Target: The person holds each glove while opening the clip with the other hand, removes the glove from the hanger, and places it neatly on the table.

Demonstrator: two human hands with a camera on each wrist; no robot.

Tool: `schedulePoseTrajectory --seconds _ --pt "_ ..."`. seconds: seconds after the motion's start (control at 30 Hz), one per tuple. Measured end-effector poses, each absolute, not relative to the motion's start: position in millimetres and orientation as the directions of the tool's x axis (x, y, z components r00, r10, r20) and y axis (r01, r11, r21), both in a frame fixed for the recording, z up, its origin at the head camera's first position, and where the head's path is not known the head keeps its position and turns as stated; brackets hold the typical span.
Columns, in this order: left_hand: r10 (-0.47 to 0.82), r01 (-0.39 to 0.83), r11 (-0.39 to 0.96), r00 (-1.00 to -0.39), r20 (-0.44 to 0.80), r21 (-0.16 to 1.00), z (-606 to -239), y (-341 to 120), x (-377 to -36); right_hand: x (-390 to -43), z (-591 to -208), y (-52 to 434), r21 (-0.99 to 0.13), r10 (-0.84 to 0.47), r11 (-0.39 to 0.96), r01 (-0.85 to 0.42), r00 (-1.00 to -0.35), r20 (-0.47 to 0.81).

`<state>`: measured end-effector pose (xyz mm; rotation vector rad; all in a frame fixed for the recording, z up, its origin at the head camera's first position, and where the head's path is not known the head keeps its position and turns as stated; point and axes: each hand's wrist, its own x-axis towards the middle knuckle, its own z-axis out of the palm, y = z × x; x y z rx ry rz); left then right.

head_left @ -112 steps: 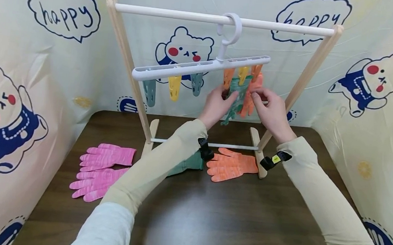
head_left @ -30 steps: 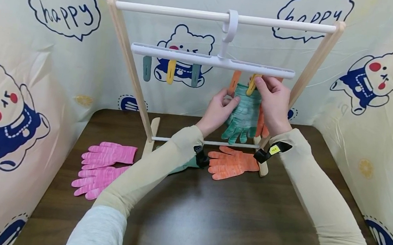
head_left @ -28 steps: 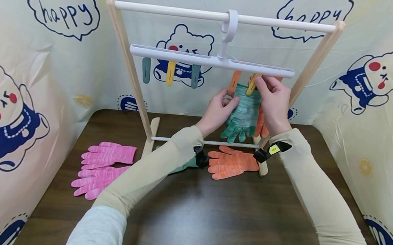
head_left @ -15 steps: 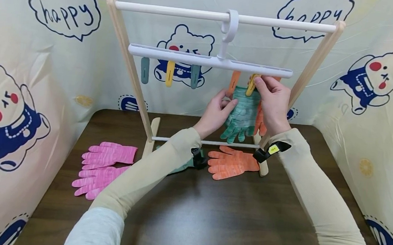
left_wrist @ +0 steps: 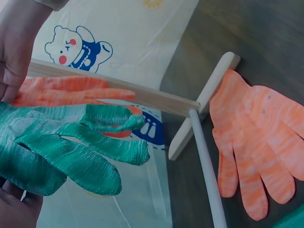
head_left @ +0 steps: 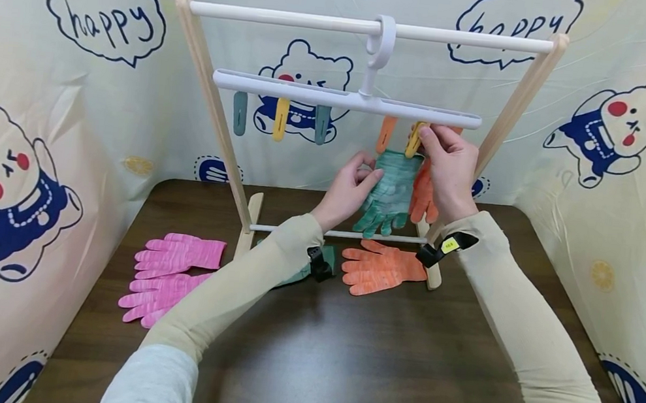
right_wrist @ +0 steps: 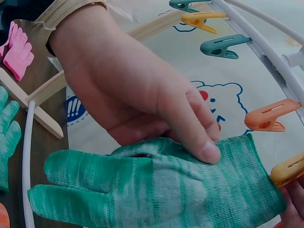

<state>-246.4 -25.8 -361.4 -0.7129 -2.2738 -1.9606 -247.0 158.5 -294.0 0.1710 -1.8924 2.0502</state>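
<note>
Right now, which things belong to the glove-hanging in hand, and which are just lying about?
In hand: green glove, yellow clip, peg hanger, left hand, right hand.

Lying about: pink gloves, orange glove on table, hung orange glove.

Bright even light, soft glare on table, wide-angle edge bending

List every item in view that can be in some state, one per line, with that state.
green glove: hanging, cuff at the yellow clip
yellow clip: pinched by right hand
left hand: pinching the green glove's edge
hanging orange glove: clipped up behind
orange glove on table: lying flat
pink gloves: lying flat
left-side clips: empty
</note>
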Motion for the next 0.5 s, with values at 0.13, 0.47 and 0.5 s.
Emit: schedulePoseTrajectory --seconds 0.13,0.47,0.5 --pt "0.298 0.381 0.099 -0.893 0.338 0.919 -366 -29 -247 -246 -295 159 -0.942 0.162 -0.082 -0.327 -0.937 0.311" --pt "0.297 0.362 0.125 -0.902 0.313 0.924 -371 -39 -242 -248 -296 160 -0.938 0.151 -0.087 -0.335 -0.935 0.320" --pt "0.296 0.361 0.126 -0.903 0.312 0.924 -371 -40 -241 -248 -296 160 -0.939 0.149 -0.087 -0.332 -0.936 0.317"
